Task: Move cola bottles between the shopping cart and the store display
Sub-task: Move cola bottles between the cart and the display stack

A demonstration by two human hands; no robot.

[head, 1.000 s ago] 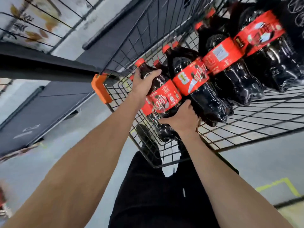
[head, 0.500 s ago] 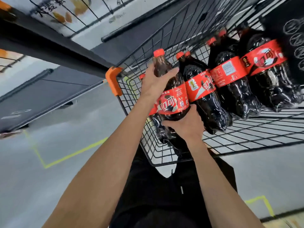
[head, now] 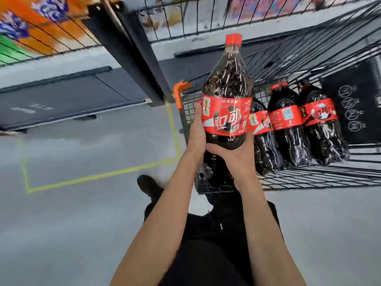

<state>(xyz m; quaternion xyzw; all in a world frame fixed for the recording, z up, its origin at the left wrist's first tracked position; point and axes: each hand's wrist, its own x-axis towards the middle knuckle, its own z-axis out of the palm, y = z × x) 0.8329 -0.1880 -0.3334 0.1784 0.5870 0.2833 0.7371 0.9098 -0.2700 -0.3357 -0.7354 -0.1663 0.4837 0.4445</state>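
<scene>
At frame centre-right the cola bottle [head: 227, 104] stands upright above the shopping cart [head: 309, 178]; the left hand [head: 197, 131] clasps its side, the right hand [head: 233, 155] cups its base; the heavy, slick bottle could slip from this grip, striking the other bottles [head: 288, 124].

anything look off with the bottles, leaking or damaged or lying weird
Nothing stands out. The held cola bottle is upright, capped, label intact, gripped by both hands. The bottles in the cart lie side by side, capped, no spill visible.
</scene>
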